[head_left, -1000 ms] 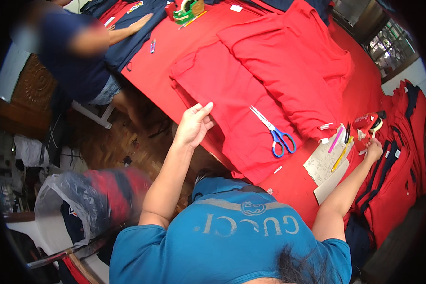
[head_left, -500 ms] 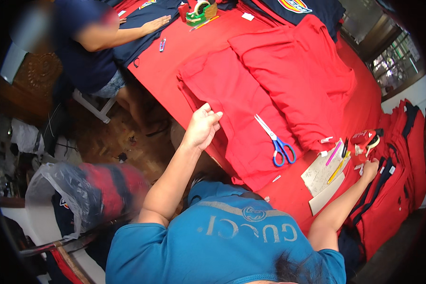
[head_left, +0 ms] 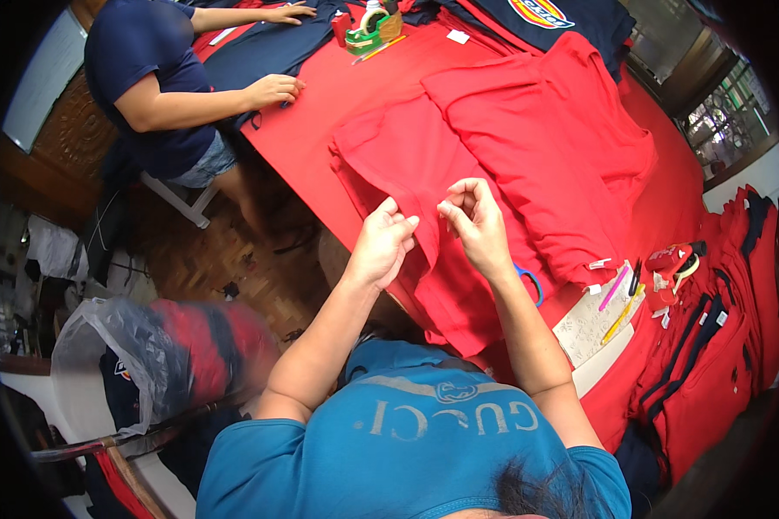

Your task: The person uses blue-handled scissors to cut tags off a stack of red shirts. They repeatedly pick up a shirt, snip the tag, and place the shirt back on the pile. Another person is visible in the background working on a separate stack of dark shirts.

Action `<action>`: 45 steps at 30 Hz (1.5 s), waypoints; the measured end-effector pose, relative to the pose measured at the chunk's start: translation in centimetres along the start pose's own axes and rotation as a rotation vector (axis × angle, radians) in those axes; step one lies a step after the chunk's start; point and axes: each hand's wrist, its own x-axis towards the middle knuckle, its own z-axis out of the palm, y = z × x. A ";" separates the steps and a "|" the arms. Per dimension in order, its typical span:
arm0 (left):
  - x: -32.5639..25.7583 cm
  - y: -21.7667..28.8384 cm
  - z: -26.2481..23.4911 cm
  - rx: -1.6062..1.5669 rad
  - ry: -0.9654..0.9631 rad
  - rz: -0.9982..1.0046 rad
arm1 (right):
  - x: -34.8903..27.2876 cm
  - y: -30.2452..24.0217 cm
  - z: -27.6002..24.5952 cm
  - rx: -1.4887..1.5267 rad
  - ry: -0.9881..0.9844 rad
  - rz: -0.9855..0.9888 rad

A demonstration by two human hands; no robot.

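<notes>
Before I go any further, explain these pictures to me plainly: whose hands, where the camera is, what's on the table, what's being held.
There is no machine here: the left hand and right hand are a person's own, bare. The camera sits on that person's head and looks down; its fisheye lens bends straight edges.

On the red-topped table lies a red garment. Blue-handled scissors show partly behind the right forearm, near written paper and a pink pen. A green tape dispenser stands farther off.

The left hand is at the garment's edge; its grip is unclear. The right hand's fingers are curled, and anything between them is too small to tell. Another person works at upper left.
</notes>
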 end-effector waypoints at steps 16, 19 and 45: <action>1.7 -2.0 0.0 0.051 0.192 0.058 | 0.0 2.7 -0.5 -0.395 -0.029 0.151; 2.9 -3.4 -1.9 0.083 0.210 0.061 | -1.8 2.4 -0.5 -0.565 0.030 -0.060; 12.8 2.3 -13.8 1.235 0.673 0.380 | 11.6 -0.9 -6.1 -1.386 0.183 -0.259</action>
